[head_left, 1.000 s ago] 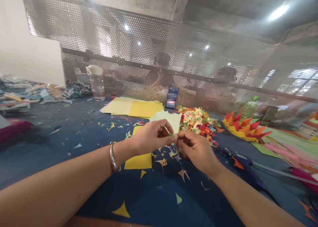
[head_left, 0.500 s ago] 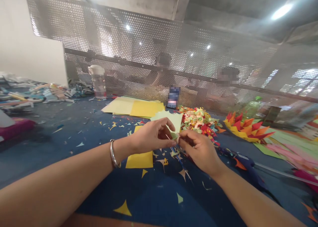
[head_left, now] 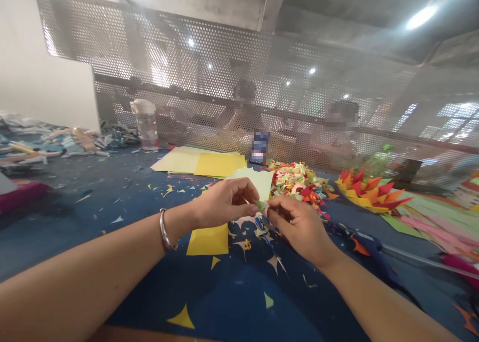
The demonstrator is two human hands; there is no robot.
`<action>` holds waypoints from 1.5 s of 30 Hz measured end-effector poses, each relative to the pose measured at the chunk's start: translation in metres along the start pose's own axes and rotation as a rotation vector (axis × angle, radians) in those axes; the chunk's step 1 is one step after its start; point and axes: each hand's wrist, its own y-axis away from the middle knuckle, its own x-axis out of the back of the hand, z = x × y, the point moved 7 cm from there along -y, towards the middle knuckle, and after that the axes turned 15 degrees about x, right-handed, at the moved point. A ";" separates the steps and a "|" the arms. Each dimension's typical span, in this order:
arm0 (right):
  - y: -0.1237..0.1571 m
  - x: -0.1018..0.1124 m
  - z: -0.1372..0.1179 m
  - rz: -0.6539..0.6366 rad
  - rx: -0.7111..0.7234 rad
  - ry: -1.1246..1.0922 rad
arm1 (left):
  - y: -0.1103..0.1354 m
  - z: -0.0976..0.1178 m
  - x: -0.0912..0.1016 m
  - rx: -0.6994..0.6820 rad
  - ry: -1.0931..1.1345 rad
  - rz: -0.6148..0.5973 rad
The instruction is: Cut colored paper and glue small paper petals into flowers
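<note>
Both my hands meet above the blue table (head_left: 112, 242) and pinch one small folded piece of pale green paper (head_left: 261, 204) between their fingertips. My left hand (head_left: 224, 202), with a metal bangle on its wrist, grips it from the left. My right hand (head_left: 295, 225) grips it from the right, fingers curled. Below the hands lie a yellow paper sheet (head_left: 208, 240) and several small paper offcuts. A pale green sheet (head_left: 258, 179) lies just behind the hands.
A heap of small folded coloured paper pieces (head_left: 299, 180) lies behind my hands. An orange and red paper spike piece (head_left: 368, 192) sits right of it. Yellow sheets (head_left: 198, 162) and a lidded cup (head_left: 144, 124) are farther back. Other people sit beyond the perforated metal screen.
My fingers have shifted slightly on the small green piece while working it. The hands stay in the same spot above the table.
</note>
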 end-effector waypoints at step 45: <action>0.001 -0.003 -0.004 -0.048 -0.005 -0.056 | -0.001 -0.004 -0.002 0.030 0.100 -0.120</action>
